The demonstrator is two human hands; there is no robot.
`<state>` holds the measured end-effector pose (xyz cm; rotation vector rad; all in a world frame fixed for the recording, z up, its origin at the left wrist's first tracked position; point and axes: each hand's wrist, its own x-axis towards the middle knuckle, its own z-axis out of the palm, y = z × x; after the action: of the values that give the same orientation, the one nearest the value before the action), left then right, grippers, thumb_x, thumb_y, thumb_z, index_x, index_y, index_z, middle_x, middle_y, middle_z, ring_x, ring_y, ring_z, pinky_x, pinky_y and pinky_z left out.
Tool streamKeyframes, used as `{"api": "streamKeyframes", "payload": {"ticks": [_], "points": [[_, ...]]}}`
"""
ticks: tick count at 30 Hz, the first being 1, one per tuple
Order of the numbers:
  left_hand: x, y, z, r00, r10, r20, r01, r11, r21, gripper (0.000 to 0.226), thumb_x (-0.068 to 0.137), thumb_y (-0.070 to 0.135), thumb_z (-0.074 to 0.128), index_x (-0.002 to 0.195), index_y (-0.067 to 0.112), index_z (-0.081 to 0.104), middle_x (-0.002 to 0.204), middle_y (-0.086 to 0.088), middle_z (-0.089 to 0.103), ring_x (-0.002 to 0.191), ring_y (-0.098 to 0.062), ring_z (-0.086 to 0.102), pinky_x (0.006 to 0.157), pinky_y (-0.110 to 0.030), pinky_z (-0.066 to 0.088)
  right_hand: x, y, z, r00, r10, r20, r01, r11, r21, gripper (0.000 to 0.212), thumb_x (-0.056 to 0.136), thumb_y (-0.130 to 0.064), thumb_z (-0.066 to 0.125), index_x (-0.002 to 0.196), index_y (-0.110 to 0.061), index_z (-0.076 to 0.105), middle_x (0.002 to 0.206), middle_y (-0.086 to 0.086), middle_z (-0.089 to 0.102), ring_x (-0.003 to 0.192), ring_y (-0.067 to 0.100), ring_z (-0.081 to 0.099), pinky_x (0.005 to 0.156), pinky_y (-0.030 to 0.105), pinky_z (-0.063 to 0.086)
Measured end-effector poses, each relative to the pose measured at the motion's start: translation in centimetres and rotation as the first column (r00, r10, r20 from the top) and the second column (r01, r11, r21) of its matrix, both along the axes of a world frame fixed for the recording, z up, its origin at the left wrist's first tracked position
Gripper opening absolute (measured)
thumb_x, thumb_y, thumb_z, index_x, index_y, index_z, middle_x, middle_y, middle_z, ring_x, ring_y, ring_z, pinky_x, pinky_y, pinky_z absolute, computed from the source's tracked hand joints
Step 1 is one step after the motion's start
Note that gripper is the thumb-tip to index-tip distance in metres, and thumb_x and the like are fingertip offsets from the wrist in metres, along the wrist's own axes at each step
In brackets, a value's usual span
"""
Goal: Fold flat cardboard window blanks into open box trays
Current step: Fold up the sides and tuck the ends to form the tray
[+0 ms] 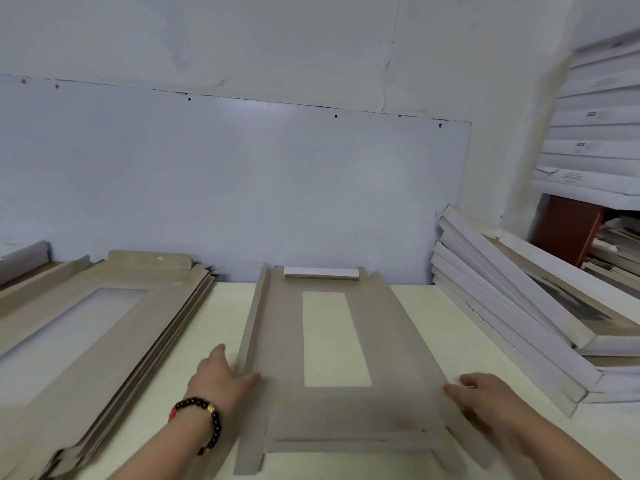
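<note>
Cardboard blank [391, 341]: grey-brown, thin, light, stiff only along its creases; likely to buckle if lifted by one corner.
Hold: best taken along the long side flaps, both sides at once.
Look: rectangular window cut in the middle; left flap already raised, far flap folded over.
Place: flat on the pale surface [221, 317], right of the stack of blanks [86, 341].
Left hand [218, 375]: fingers straight, pressing the raised flap.
Right hand [485, 393]: relaxed fingers at the right edge, gripping nothing.

Bare table [221, 306] lies open left of the blank [391, 341], up to the flat stack [104, 327]. Right of it, leaning trays [512, 306] crowd a narrower strip.
</note>
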<state>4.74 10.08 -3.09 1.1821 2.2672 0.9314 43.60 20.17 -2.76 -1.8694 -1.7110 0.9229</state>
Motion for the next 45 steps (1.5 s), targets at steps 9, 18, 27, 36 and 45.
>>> {"api": "streamKeyframes", "payload": {"ticks": [9, 18, 27, 36, 45], "points": [[1.4, 2.6, 0.1, 0.986, -0.101, -0.134, 0.094, 0.994, -0.053, 0.019, 0.092, 0.03, 0.049, 0.079, 0.021, 0.059, 0.085, 0.003, 0.064, 0.075, -0.011, 0.057, 0.058, -0.022, 0.041, -3.6, 1.4, 0.8, 0.989, 0.109, -0.098, -0.1, 0.991, 0.092, 0.022, 0.087, -0.003, 0.06, 0.068, 0.006, 0.055, 0.062, 0.008, 0.048, 0.056, 0.016, 0.04, 0.053, 0.023, 0.03], [2.6, 3.9, -1.4, 0.936, -0.22, -0.275, 0.148, 0.955, -0.257, 0.027, 0.087, 0.015, 0.043, 0.105, 0.028, 0.059, 0.116, 0.0, 0.05, 0.097, -0.019, 0.059, 0.082, -0.024, 0.048, -7.1, 1.2, -0.4, 0.888, 0.175, 0.425, -0.213, 0.976, 0.043, 0.017, 0.081, -0.013, 0.054, 0.067, -0.021, 0.05, 0.08, 0.0, 0.058, 0.075, 0.016, 0.051, 0.064, 0.026, 0.04], [3.7, 3.6, -2.1, 0.929, -0.245, -0.278, 0.231, 0.969, -0.082, 0.037, 0.087, 0.01, 0.05, 0.121, 0.025, 0.054, 0.106, 0.007, 0.033, 0.079, -0.011, 0.052, 0.07, -0.016, 0.037, -6.1, 1.3, -1.1, 0.954, 0.181, 0.24, -0.22, 0.965, 0.144, 0.027, 0.076, -0.01, 0.069, 0.097, -0.025, 0.059, 0.088, -0.006, 0.055, 0.081, 0.009, 0.053, 0.061, 0.012, 0.037], [2.8, 0.8, -2.2, 0.661, -0.505, -0.555, 0.608, 0.794, 0.001, 0.024, 0.098, 0.025, 0.042, 0.099, 0.017, 0.065, 0.111, 0.008, 0.051, 0.087, -0.012, 0.055, 0.077, -0.017, 0.039, -5.8, -0.6, -0.7, 0.727, 0.383, 0.569, -0.571, 0.798, 0.193, 0.022, 0.095, -0.037, 0.055, 0.107, -0.021, 0.063, 0.105, -0.007, 0.04, 0.086, 0.009, 0.053, 0.078, 0.017, 0.04], [-0.3, -0.4, -1.7, 0.342, -0.844, -0.413, 0.841, 0.471, -0.266, 0.05, 0.075, 0.002, 0.048, 0.107, 0.034, 0.07, 0.125, 0.021, 0.053, 0.115, -0.005, 0.048, 0.099, -0.015, 0.036, -3.7, -2.3, 0.5, 0.5, 0.631, 0.593, -0.817, 0.57, 0.082, 0.039, 0.092, -0.007, 0.041, 0.116, -0.028, 0.063, 0.12, -0.015, 0.055, 0.103, -0.004, 0.051, 0.089, 0.009, 0.037]]}}
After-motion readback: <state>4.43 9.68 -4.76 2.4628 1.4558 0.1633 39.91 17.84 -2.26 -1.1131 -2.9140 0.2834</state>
